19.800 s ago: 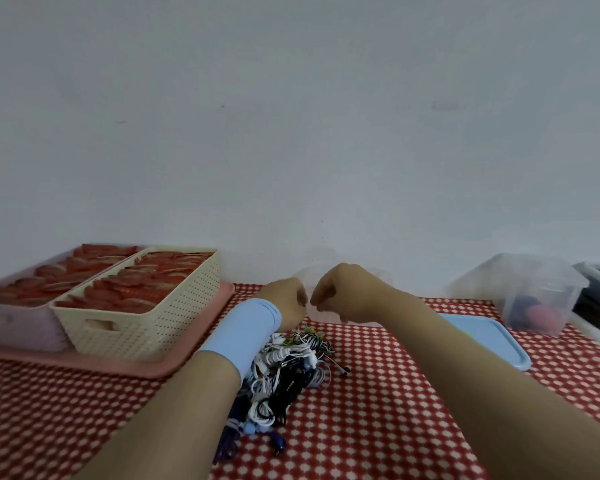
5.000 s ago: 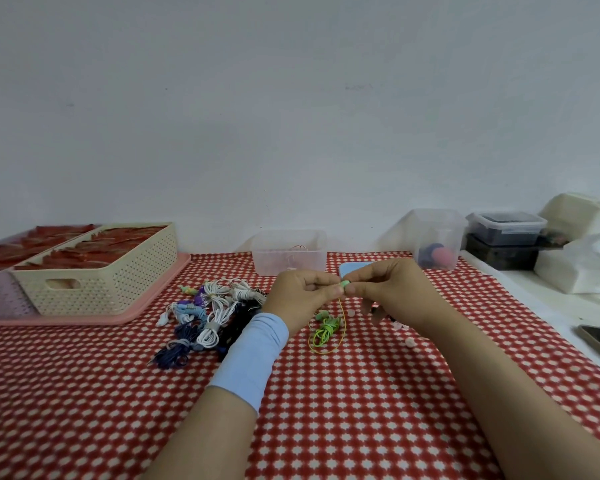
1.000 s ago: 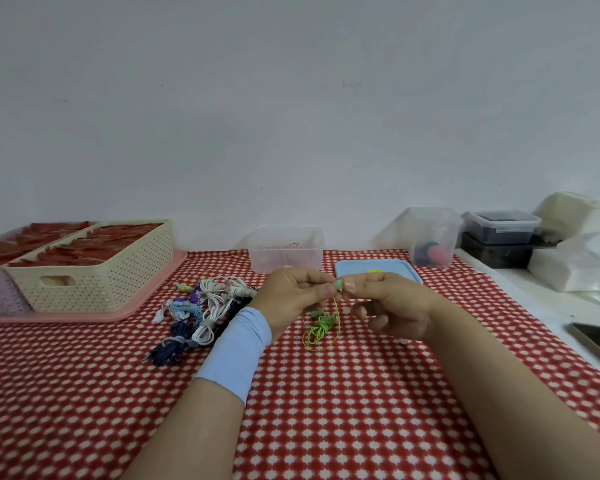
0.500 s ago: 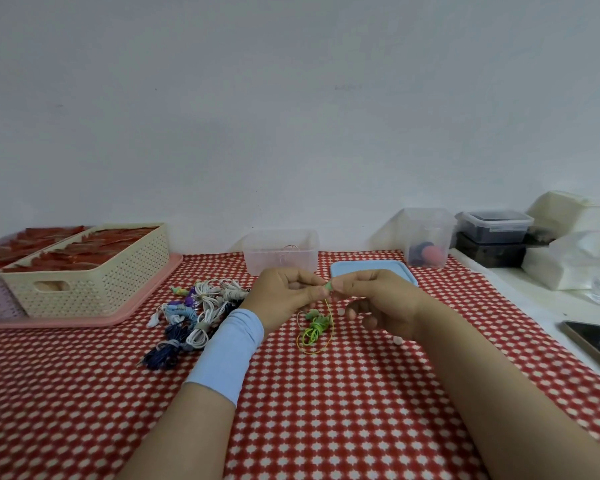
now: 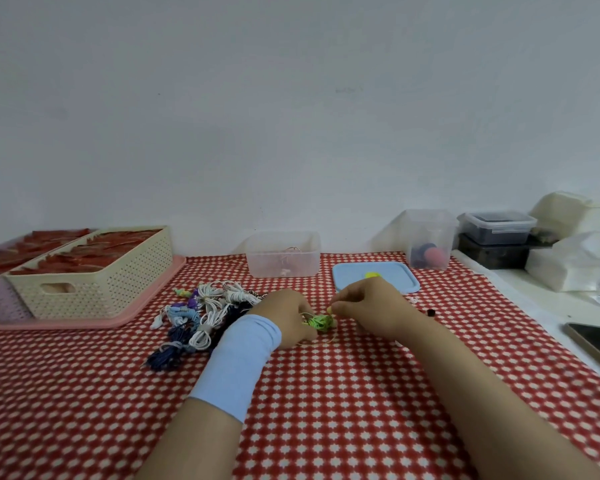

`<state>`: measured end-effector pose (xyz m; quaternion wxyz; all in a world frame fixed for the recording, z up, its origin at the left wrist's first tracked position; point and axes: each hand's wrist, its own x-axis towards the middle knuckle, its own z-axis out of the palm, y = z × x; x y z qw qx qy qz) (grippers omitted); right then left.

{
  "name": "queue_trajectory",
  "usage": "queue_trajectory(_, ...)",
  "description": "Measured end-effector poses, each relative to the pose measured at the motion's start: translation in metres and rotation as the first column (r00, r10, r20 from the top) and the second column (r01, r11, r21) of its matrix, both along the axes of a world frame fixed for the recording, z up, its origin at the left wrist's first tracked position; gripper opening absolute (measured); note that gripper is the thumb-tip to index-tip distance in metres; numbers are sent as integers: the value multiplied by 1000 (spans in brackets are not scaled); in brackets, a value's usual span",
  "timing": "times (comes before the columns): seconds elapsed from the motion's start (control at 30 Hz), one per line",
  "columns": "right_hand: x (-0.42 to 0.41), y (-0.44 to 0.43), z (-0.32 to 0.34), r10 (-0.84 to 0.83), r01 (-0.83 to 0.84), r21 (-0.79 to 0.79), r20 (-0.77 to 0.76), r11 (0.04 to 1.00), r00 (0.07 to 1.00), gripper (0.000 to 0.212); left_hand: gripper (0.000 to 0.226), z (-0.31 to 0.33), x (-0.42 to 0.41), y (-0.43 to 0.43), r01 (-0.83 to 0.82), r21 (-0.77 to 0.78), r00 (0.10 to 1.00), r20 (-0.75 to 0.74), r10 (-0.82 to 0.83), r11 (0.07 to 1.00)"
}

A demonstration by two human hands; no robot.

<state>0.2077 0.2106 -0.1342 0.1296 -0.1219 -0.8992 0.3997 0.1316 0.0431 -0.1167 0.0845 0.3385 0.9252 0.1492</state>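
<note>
Head view: green earphone cord [image 5: 321,321] lies bunched on checked tablecloth [image 5: 326,393], between both hands. Left hand [image 5: 286,318], fingers curled, grips cord's left side. Right hand [image 5: 369,311] pinches cord's pale-green end just above bunch. Pile of coiled cords [image 5: 205,313] sits left of left hand.

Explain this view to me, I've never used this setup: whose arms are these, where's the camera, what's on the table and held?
No machine here: a person works bare-handed, and the one picture comes from a camera on their head, looking forward and down. The left hand and the right hand both hold a green cord on the red checked tablecloth. Left of them lies a pile of coiled cords; behind stand a clear tub, a blue lid and a cream basket.
</note>
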Motion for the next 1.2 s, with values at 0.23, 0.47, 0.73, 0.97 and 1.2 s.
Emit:
queue_trajectory(0.23,6,-6,12,175,-180,92,52,979,983,45,27,1,-13,-16,27,183,993,112,-48,983)
queue_trajectory(0.47,-25,-14,36,189,-177,130,-87,976,978,28,23,40,-45,-23,97,316,980,136,-146,944)
queue_trajectory(0.73,-93,-5,75,122,-116,101,-62,988,991,12,23,71,-108,-10,-19,487,989,139,-55,873)
queue_trajectory(0.97,-169,5,72,26,-25,334,3,942,1000,14,22,66,-170,13,-42,386,999,-5,48,921)
queue_trajectory(1.2,-214,0,49,-31,-27,493,109,869,994,23,31,47,-203,13,-59,298,995,-65,82,953)
